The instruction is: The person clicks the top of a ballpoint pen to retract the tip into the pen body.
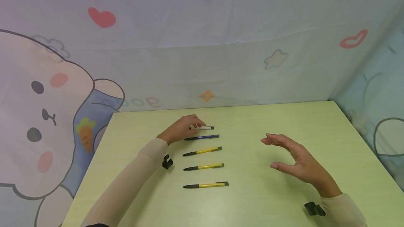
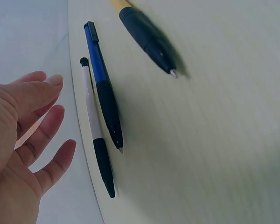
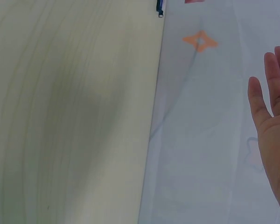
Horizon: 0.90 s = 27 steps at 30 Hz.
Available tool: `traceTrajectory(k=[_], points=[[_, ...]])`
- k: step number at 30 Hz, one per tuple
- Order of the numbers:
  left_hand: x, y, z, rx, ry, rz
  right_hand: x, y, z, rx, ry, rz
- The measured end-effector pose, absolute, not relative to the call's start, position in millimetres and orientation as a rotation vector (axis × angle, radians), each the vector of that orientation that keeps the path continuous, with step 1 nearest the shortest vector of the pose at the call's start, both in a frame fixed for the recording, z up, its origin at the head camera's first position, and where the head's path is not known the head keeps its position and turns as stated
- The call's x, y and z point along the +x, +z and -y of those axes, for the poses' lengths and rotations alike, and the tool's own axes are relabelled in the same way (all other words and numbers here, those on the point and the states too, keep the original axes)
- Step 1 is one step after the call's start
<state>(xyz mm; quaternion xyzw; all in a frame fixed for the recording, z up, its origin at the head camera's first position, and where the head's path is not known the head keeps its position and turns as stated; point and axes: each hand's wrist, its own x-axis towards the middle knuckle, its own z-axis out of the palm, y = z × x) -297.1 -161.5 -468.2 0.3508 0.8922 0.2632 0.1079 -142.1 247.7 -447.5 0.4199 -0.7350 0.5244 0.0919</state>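
Note:
My left hand (image 1: pixel 183 129) hovers by the white pen (image 1: pixel 206 128), the farthest in a column of pens. In the left wrist view its loosely bent fingers stand apart from that pen, with nothing between them. Just nearer lies a blue pen (image 1: pixel 203 137) with a black grip. Three yellow pens follow toward the front: an upper one (image 1: pixel 206 150), a middle one (image 1: pixel 208 166) and a lower one (image 1: pixel 208 185). All have their dark tips to the left. Over the right part of the table, my right hand (image 1: pixel 298 158) is held up with thumb and fingers spread, holding nothing.
The pale yellow table (image 1: pixel 252 199) ends at the back against a hanging cloth (image 1: pixel 189 62) printed with hearts, stars and a cartoon animal. More printed cloth (image 1: pixel 385 97) hangs on the right side. A black clip (image 1: pixel 167 162) sits at the left wrist, another (image 1: pixel 314 208) at the right.

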Motion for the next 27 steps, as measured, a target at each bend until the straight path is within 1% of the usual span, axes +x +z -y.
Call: traceTrajectory(k=[7, 27], points=[[-293.0, -468.3, 159.2, 1.063, 0.764, -2.619, -149.5, -462.0, -253.7, 1.227, 1.548, 2.221], [-282.3, -475.0, 143.0, 1.123, 0.642, -2.622, -152.8, -462.4, -248.9, 1.231, 1.576, 2.227]])
